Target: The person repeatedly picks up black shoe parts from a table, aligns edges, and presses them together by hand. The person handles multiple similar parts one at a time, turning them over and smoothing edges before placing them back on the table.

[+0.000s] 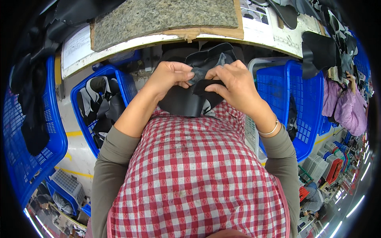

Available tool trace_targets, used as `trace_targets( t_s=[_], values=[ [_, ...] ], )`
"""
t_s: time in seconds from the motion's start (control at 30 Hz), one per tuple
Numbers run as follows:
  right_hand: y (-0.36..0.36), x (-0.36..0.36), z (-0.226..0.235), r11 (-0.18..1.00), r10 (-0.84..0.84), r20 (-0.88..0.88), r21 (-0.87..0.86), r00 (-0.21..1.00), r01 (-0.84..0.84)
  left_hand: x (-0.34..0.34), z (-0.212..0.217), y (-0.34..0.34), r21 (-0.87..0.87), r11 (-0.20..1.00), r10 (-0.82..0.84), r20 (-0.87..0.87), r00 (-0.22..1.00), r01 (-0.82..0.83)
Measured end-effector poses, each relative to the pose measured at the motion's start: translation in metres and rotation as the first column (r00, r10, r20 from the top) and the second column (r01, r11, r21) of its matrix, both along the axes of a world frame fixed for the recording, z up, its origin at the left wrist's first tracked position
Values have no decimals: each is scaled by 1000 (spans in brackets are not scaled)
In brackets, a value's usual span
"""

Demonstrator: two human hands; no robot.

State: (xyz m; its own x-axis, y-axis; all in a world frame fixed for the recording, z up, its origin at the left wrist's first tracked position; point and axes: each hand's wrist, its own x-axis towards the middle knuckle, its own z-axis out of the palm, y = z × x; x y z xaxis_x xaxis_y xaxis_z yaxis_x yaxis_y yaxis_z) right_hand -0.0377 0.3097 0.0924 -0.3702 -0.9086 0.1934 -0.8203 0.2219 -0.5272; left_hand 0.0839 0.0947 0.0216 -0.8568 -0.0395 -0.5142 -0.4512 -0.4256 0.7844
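Note:
In front of my checked apron, both hands grip a black leather piece with a smooth, shiny face, hanging over my lap. My left hand is closed in a pinch at a grey edge of it, thumb pressed on the fingers. Pinched between the thumb and fingers of my right hand is a folded black edge, close to the left fingertips. Behind the hands, more black material with a grey underside stands up in loose folds; I cannot tell whether it is the same piece.
A stone slab lies on the white worktable ahead. A blue basket of black and white cut pieces stands at left, and blue baskets stand at right. Black pieces overhang the table's right end. Another person's checked sleeve shows beyond.

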Motion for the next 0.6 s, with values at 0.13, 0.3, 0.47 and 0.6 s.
trace_targets(
  t_s=[0.13, 0.3, 0.47, 0.6],
  values=[
    [-6, 1, -5, 996, -40, -4, 79, 999, 40, -2, 1, 3, -19, 1000, 2, -7, 1000, -2],
    [-6, -12, -16, 989, -54, 57, 142, 997, 45, 3, 12, 12, -140, 990, -43, -82, 996, 31],
    [-5, -12, -15, 992, -22, 45, 128, 999, 16, 5, 19, 17, -216, 976, -44, -129, 991, 15],
    [-8, -11, -12, 983, -35, 50, 183, 998, 25, 3, 20, 17, -313, 950, -63, -112, 992, 25]
  ],
)
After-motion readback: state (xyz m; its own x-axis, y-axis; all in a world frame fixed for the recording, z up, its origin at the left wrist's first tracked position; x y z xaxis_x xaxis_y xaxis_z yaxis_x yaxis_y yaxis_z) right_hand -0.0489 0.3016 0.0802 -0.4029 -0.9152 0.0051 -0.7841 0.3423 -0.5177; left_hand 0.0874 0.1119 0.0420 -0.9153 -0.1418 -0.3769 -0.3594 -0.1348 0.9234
